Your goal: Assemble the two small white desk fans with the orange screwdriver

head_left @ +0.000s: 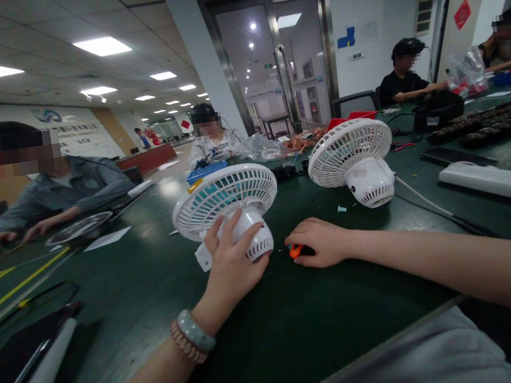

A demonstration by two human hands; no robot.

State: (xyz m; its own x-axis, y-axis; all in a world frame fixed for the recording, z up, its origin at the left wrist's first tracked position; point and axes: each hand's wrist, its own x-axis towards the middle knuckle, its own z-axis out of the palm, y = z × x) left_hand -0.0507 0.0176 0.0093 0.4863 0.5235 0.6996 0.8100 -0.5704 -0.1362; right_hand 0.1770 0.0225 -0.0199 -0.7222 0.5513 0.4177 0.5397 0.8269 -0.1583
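Observation:
A white fan (254, 185) with a round grille lies tilted on the green table (343, 312). My left hand (231, 258) is wrapped over the back of its motor housing, fingers spread around it. To the right of that fan, my right hand (317, 243) is closed around a small orange object (296, 251) low over the table; the palm hides most of it. Farther right, a second white fan (370, 178) rests with its grille facing away and a cable running from it. A small light-blue piece (342, 209) lies between this fan and my right hand.
A white power strip (496, 182) lies at the right. Dark devices (24, 370) with a cable occupy the left edge. Behind the fans are a blue tray (206, 172), a plastic bag (261, 147) and copper-coloured wires (300, 142). Several people sit around the table.

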